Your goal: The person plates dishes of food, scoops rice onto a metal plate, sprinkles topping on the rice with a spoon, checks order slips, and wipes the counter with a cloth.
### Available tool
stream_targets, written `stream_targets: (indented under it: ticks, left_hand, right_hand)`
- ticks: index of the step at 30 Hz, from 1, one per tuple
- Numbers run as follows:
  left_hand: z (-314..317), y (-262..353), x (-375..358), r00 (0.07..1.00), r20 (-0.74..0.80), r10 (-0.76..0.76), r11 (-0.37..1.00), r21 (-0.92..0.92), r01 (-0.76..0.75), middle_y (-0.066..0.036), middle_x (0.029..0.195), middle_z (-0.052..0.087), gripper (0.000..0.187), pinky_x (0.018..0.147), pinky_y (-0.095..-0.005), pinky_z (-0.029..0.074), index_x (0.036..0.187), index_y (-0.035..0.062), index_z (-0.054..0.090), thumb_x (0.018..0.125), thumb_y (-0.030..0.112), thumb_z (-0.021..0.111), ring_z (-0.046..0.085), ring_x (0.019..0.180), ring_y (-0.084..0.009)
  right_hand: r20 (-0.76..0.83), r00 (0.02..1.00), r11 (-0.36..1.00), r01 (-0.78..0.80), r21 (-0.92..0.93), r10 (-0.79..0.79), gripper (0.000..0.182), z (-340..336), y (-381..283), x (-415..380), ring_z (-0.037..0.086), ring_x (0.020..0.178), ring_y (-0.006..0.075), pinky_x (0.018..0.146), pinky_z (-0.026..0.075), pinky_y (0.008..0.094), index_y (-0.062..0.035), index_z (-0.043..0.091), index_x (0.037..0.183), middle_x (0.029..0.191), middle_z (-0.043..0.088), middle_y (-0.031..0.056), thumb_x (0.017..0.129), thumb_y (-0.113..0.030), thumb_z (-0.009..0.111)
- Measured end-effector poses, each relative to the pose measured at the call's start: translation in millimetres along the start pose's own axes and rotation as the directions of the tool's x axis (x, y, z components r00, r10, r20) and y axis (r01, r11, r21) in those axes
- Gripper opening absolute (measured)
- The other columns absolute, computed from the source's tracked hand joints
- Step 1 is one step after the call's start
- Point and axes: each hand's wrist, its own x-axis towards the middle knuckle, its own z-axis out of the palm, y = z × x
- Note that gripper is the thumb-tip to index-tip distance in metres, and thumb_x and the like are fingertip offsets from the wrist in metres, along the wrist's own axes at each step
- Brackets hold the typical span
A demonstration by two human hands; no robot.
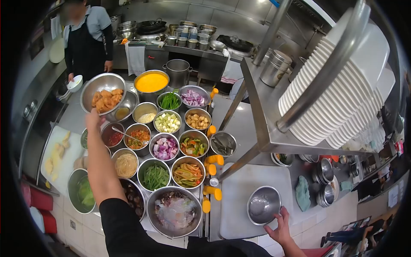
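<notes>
Left hand (pixel 95 121) grasping near rim of orange-food bowl (pixel 100 82), toward counter's (pixel 73 116) far-left corner | right hand (pixel 280 229) fingers curved at small bowl (pixel 259 217), cutting board's (pixel 235 192) near-right part; grip firmness can't tell | both stiff, food bowl likely heavier, rim maybe slick; best held rim plus underside

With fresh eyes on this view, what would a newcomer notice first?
Likely the stacked white plates on the steel shelf at upper right. Next, the bright orange contents of a pot above and left of centre. Left of it, the left hand holds a steel bowl of orange-brown pieces.
</notes>
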Motion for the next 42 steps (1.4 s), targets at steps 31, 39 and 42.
stream_targets:
  ticks: [31,39,42]
  left_hand:
    - [67,-17,-641,0.552,0.669,0.499,0.662,0.117,-0.741,-0.021,0.132,0.047,0.072,0.084,-0.0338,0.050,0.151,0.0076,0.023,0.085,-0.003,0.049,0.057,0.108,-0.0328]
    - [91,-28,-631,0.312,0.610,0.729,0.369,0.034,-0.929,-0.024,0.135,0.042,0.074,0.086,-0.0448,0.052,0.143,0.0188,0.041,0.076,-0.008,0.058,0.052,0.114,-0.0436]
    - [91,-14,-625,0.282,0.626,0.727,0.349,0.016,-0.937,-0.025,0.136,0.042,0.074,0.087,-0.0438,0.052,0.145,0.0175,0.036,0.078,-0.010,0.056,0.053,0.115,-0.0442]
  right_hand:
    - [-0.226,0.966,0.825,0.226,0.519,-0.123,0.151,8,54,40,0.017,0.141,0.0449,0.116,0.018,0.0494,0.0038,0.004,0.149,0.152,0.013,0.0292,0.043,-0.067,0.086]
    - [-0.221,0.969,0.879,0.201,0.432,-0.113,0.136,6,37,60,0.026,0.137,0.0473,0.111,0.028,0.0506,0.0024,0.009,0.149,0.150,0.017,0.0324,0.053,-0.048,0.090]
    - [-0.289,0.931,0.876,0.320,0.361,-0.221,0.109,17,39,62,0.038,0.126,0.0418,0.107,0.033,0.0485,0.0013,0.034,0.140,0.137,0.038,0.0259,0.058,-0.043,0.088]
